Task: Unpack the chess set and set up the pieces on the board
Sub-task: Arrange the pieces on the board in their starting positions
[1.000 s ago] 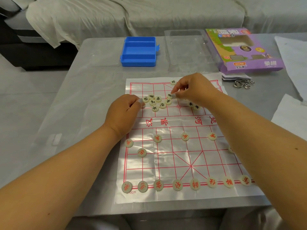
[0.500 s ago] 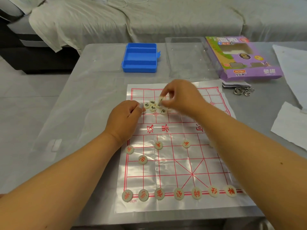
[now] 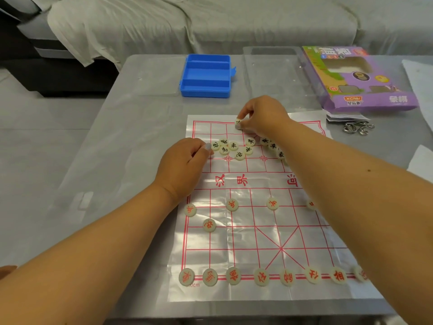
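A plastic sheet board (image 3: 248,233) with red grid lines lies on the grey table. Red-lettered pieces (image 3: 261,276) line its near edge, with more a few rows up. Several black-lettered pieces (image 3: 233,147) sit bunched on the far half. My right hand (image 3: 262,116) pinches one black-lettered piece (image 3: 238,123) at the board's far edge line. My left hand (image 3: 185,165) rests loosely curled on the board's left side, beside the bunch, with nothing visibly held.
An open blue plastic case (image 3: 206,76) stands beyond the board. A clear plastic tray (image 3: 276,71) and the purple cardboard box (image 3: 360,78) lie at the back right, with metal ring puzzles (image 3: 357,127) and white paper sheets (image 3: 419,160) to the right. A covered sofa is behind.
My right hand lifted a black-lettered piece out of the bunch and carried it to the far edge line of the board. My left hand stayed in place.
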`<state>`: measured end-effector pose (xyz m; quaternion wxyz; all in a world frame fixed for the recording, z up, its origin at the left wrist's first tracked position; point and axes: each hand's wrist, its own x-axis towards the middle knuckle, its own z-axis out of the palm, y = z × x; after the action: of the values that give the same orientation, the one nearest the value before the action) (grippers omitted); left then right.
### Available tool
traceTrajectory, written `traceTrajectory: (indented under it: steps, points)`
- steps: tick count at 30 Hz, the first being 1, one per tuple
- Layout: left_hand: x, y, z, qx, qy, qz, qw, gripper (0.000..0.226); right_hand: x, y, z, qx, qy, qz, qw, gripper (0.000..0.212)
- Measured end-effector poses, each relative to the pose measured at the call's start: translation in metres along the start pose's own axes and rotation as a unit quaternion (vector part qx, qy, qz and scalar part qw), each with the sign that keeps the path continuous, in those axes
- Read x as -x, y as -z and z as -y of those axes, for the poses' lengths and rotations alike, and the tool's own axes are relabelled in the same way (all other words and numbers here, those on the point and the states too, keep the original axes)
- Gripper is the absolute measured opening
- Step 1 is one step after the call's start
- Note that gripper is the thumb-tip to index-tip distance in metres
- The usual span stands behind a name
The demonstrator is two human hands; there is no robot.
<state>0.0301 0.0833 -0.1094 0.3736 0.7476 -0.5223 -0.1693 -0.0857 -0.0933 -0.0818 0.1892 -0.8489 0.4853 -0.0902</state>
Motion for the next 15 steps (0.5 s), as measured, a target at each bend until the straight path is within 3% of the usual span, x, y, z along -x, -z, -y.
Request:
traceTrajectory:
  steps: [6, 15]
  points:
    - [0.001, 0.001, -0.002, 0.009, -0.002, -0.002, 1.0, 0.038, 0.011, 0.016, -0.006, -0.032, 0.015, -0.015, 0.999, 0.035]
    - [0.001, 0.0, -0.001, 0.008, -0.001, 0.0, 1.0, 0.038, 0.042, 0.045, -0.031, -0.125, 0.0, -0.043, 0.991, 0.017]
